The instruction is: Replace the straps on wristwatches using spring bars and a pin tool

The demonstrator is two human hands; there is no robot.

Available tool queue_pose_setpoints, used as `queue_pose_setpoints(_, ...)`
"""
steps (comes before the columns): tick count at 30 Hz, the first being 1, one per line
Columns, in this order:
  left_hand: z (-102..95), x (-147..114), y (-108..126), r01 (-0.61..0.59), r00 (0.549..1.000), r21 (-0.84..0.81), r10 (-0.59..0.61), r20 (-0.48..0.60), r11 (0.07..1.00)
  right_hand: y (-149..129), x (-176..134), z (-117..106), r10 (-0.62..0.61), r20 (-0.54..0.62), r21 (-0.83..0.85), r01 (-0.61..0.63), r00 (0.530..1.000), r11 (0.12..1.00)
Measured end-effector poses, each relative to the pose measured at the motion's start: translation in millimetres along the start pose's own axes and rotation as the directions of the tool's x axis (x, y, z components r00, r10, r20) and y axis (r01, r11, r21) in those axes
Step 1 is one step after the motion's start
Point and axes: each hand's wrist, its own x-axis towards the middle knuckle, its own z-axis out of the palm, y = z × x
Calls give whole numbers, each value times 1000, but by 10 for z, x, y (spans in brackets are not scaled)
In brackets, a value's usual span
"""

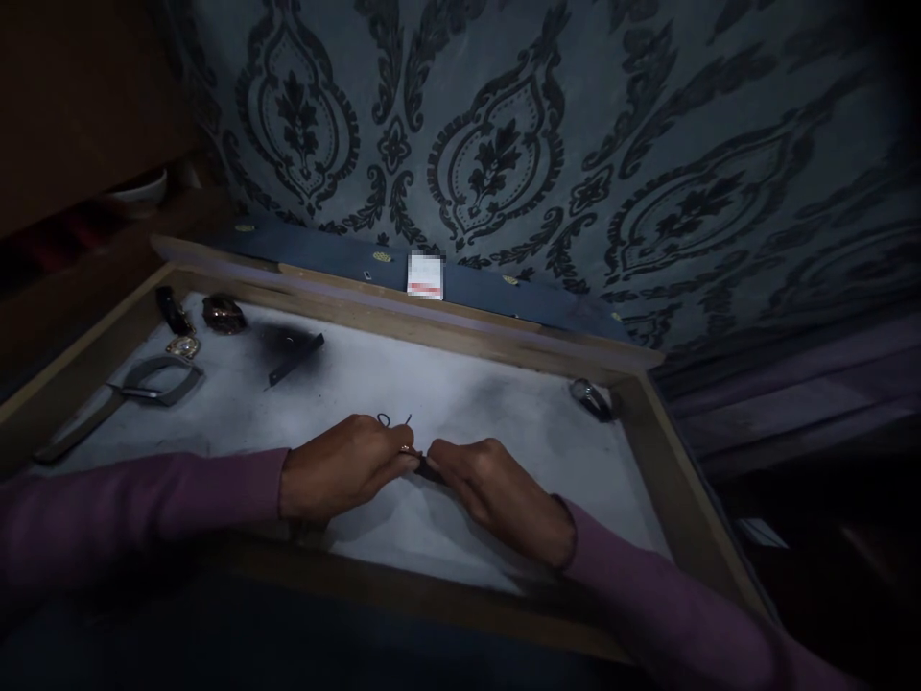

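Over the wooden tray's pale lining, my left hand (352,465) is closed in a pinch on one end of a dark watch strap (430,469). My right hand (496,485) pinches the other end, its fingers close to those of the left. A small shiny metal part shows at the left fingertips. Just beyond them stands a thin dark loop (384,420). The fingers hide most of the strap, and whether a watch case is attached does not show.
Along the tray's left lie a gold-faced watch (182,345), a brown bracelet-like thing (223,315), a grey-banded watch (159,382) and a dark strip (296,360). Another watch (591,399) lies at right. Raised wooden walls (460,331) surround them; patterned wallpaper (496,163) rises behind.
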Motion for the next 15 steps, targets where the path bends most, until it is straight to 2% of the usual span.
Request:
queue_pose_setpoints(4, -57, 26, -27, 9, 999, -137, -3, 43, 991, 23, 7, -22, -12, 21, 10, 12, 1000, 1000)
queue_pose_setpoints(9, -96, 40, -89, 146, 984, -415, -88, 157, 898, 26, 4, -46, 7, 0, 19, -7, 1000, 1000)
queue_pose_setpoints(15, -89, 61, -148, 175, 979, -512, -96, 177, 841, 35, 11, -77, 34, -13, 100, -33, 999, 994)
